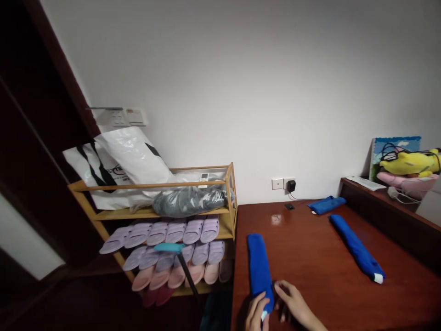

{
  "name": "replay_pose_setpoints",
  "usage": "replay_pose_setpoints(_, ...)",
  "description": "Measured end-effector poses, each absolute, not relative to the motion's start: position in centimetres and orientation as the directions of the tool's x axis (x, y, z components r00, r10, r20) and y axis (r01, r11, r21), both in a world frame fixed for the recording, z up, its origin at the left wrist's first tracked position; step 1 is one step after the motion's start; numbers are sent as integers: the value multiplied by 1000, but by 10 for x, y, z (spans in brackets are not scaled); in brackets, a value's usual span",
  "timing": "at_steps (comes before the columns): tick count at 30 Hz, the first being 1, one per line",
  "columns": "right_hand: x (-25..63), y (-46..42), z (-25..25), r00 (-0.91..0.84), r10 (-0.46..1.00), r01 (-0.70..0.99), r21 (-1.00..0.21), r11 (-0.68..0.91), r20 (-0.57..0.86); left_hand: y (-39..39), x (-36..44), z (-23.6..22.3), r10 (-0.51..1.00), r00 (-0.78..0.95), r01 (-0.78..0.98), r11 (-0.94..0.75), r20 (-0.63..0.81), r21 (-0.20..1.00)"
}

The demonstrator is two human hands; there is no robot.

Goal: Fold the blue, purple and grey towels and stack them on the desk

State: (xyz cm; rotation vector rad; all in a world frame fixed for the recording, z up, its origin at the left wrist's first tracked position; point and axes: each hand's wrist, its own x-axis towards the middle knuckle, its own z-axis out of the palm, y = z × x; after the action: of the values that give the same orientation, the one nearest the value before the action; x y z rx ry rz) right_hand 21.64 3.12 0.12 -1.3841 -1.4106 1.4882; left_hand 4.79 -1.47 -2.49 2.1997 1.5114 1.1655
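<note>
A blue folded cloth (259,262), pressed into a long narrow strip, lies along the left side of the reddish-brown table (303,257). My left hand (257,313) grips its near end, where a small white tag shows by the fingers. Just right of that end is my right hand (292,301), fingers loosely bent and apart, with nothing visible in them. A second blue cloth strip (356,248) with a white tag lies slanted on the table's right side. Farther back, by the wall, a shorter folded blue cloth (327,205) rests flat.
Left of the table stands a wooden shoe rack (90,207) with several rows of slippers (175,230) and white bags (134,156) on top. A blue-headed pole (188,271) leans before it. A black charger (291,185) is plugged into the wall; plush toys (409,163) sit at right.
</note>
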Motion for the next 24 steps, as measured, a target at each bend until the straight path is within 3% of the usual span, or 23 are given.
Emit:
replay_pose_setpoints(3, 196, 31, -1, -195, 912, 67, -932, -355, -361, -19, 56, 0, 898, 163, 490, -433, 408, 757)
replay_pose_setpoints(10, 220, 21, 6, -35, 959, 24, -959, -281, -282, -27, 68, 26, 934, 260, 182, -298, 247, 937)
replay_pose_setpoints(13, 227, 13, 17, -90, 963, 32, -967, -254, -256, -27, 69, 23, 962, 154, 28, -234, 227, 972)
replay_pose_setpoints(18, 223, -6, 21, -323, 841, 19, -892, -452, -434, -27, 63, 18, 992, -111, -113, -70, 58, 991)
replay_pose_setpoints(21, 213, -15, 27, -308, 839, -28, -877, -480, -449, -31, 62, 25, 990, -141, -141, -28, 8, 990)
replay_pose_setpoints(24, 206, -13, 41, -262, 901, -21, -932, -363, -345, -33, 64, 39, 996, -85, -168, -33, 19, 985)
